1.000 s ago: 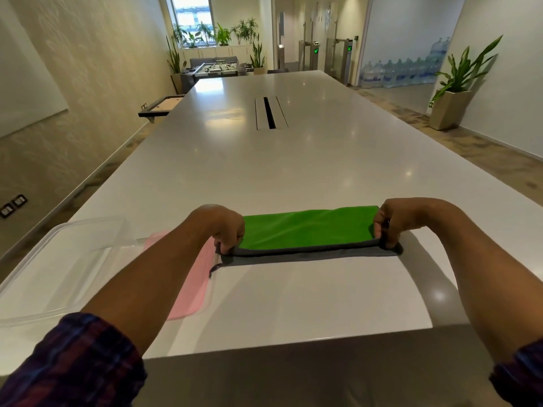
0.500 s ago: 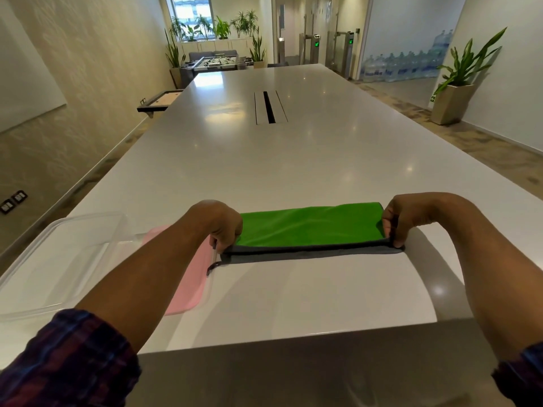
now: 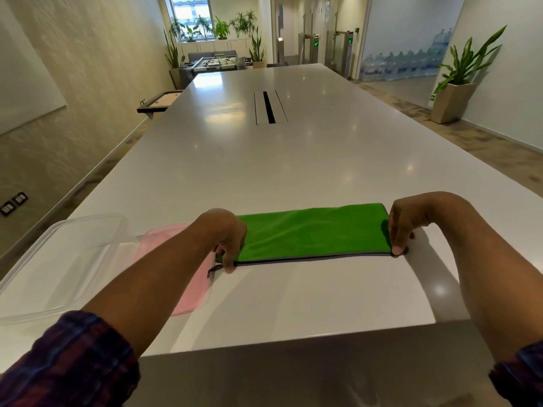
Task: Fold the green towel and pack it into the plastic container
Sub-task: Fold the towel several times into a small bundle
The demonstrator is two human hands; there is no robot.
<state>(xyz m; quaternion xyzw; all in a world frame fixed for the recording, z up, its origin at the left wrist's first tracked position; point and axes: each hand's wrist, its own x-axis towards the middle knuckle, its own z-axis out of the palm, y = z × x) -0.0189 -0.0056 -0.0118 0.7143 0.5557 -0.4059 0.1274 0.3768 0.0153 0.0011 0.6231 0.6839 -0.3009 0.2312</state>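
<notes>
The green towel (image 3: 311, 233) with a grey edge lies folded in a long strip on the white table (image 3: 293, 160), close to the near edge. My left hand (image 3: 224, 236) pinches its near left corner against the table. My right hand (image 3: 404, 224) pinches its near right corner. The clear plastic container (image 3: 38, 277) stands open at the left, beside my left forearm. A pink lid (image 3: 182, 271) lies between the container and the towel, partly hidden by my left arm.
A cable slot (image 3: 269, 107) runs along the table's middle, farther away. The table's near edge is just below the towel. A potted plant (image 3: 454, 92) stands on the floor at the right; a small low table (image 3: 160, 102) stands at the left.
Both hands have brought the towel's upper layer toward me and pressed it down, so the green top now nearly covers the grey lower layer. The corners now rest on the table.
</notes>
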